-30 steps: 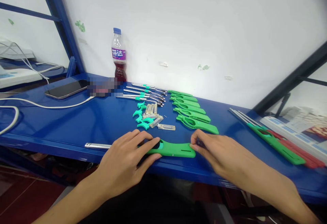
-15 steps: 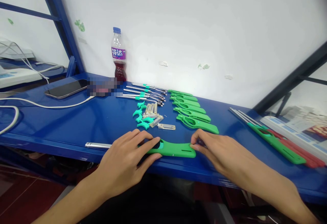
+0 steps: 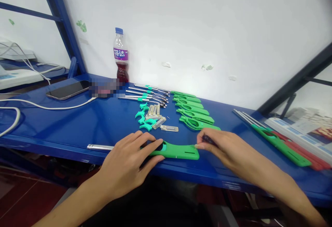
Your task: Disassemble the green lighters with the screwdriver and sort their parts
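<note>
A green stick lighter with a silver barrel lies along the front edge of the table. My left hand is closed around its middle, near the teal trigger, and holds it down. At the lighter's right end, my right hand has thumb and forefinger pinched together; anything tiny between the tips is too small to name. A dark tool handle, most of it hidden, is tucked inside that hand. Behind are green lighter shell halves, clear fuel tanks and teal triggers.
Several metal barrels with wires lie toward the wall. A fizzy drink bottle, a phone and a white cable are at left. At right lie a green lighter, red lighters and a white case.
My right hand has shifted slightly right and up at the lighter's end, and more of the dark handle shows. My left hand and the lighter stay put.
</note>
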